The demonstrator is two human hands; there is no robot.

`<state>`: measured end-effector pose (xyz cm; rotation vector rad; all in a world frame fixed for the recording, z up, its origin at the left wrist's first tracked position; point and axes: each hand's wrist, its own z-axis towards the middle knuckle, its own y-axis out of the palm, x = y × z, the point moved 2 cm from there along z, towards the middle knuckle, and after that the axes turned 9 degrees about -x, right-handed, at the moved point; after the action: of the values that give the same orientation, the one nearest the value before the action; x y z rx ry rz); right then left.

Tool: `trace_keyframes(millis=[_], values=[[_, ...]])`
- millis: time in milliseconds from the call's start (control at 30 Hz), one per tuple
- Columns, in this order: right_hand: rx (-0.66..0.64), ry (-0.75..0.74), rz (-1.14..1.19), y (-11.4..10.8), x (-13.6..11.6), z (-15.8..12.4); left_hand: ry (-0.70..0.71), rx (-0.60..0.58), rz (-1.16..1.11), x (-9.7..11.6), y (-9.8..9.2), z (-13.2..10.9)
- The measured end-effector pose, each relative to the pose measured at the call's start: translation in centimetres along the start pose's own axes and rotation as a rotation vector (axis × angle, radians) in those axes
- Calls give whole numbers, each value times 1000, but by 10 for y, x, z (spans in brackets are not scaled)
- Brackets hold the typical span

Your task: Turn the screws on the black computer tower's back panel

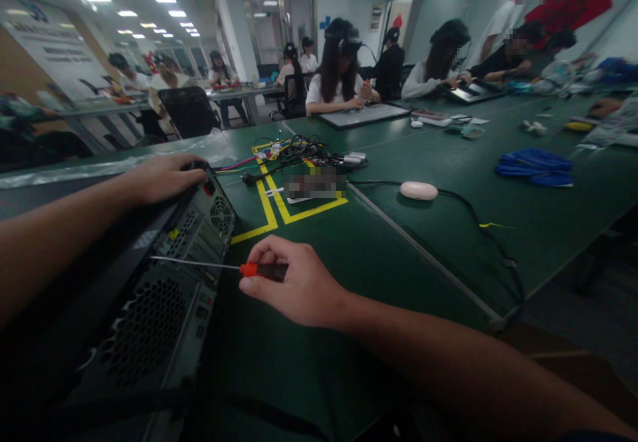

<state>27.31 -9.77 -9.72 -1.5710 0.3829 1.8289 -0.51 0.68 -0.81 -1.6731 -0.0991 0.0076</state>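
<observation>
A black computer case point(64, 229) lies at the left, its metal back panel point(199, 229) with vents and ports turned toward the right. My left hand point(167, 177) grips the case's far rear corner, thumb along the edge; some of its fingertips are hidden. In my right hand point(299, 279) is a screwdriver point(249, 269) with a red and dark handle, pinched between thumb and fingers. Its long thin shaft points left, and the tip meets the back panel near the edge of the side cover. Whether a screw sits under the tip is too small to tell.
Beyond the case lie a tangle of black cables point(309, 149), yellow tape marks point(314, 213) and a blurred-out object point(315, 183). A pale oval device point(419, 191) on a black cord and a blue cloth bundle point(534, 166) are farther right. Several people work across the green table point(379, 256).
</observation>
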Motion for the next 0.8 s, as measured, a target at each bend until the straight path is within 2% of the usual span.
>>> trace_keyframes(millis=[333, 533, 800], values=[[14, 47, 7, 0, -2, 0, 0, 1, -15, -1, 0, 2], [6, 9, -70, 0, -1, 1, 11, 18, -17, -4, 1, 4], [2, 35, -58, 0, -1, -1, 4, 6, -18, -2, 1, 2]])
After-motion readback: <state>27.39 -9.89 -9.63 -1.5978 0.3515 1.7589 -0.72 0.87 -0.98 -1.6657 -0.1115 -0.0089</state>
